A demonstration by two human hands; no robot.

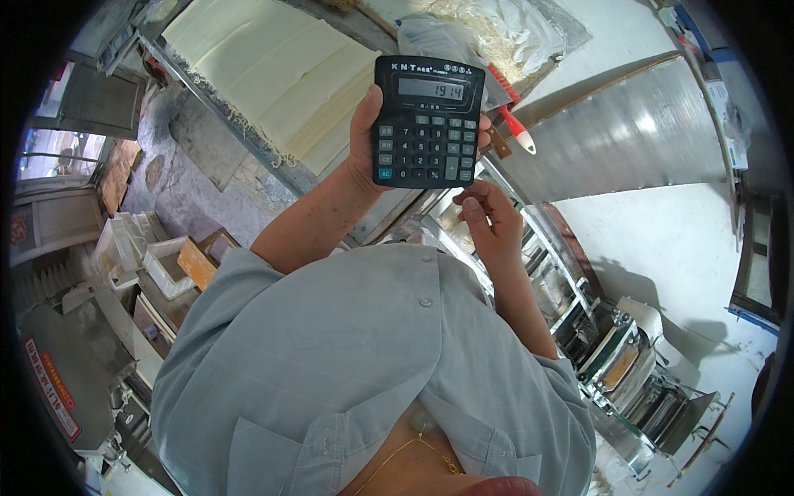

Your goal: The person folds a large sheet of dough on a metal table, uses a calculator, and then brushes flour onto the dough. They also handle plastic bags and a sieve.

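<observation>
A black desk calculator (pixel 432 151) is held up in front of my chest, its keys and lit grey display facing me. My left hand (pixel 364 136) grips it, thumb along the left side and fingertips showing past the right edge; the rest of those fingers is hidden behind it. Just under the calculator's lower right corner is my right hand (pixel 496 221), its fingers curled in with nothing visible in them. A brush with a red handle (pixel 516 128) lies beyond the calculator's right side.
Pale layered sheets (pixel 273 74) with frayed edges cover a table at the far left. Clear plastic bags (pixel 504 33) lie at the back. A metal panel (pixel 620 132) is on the right, above a roller machine (pixel 637 364). White plastic crates (pixel 165 269) stand at left.
</observation>
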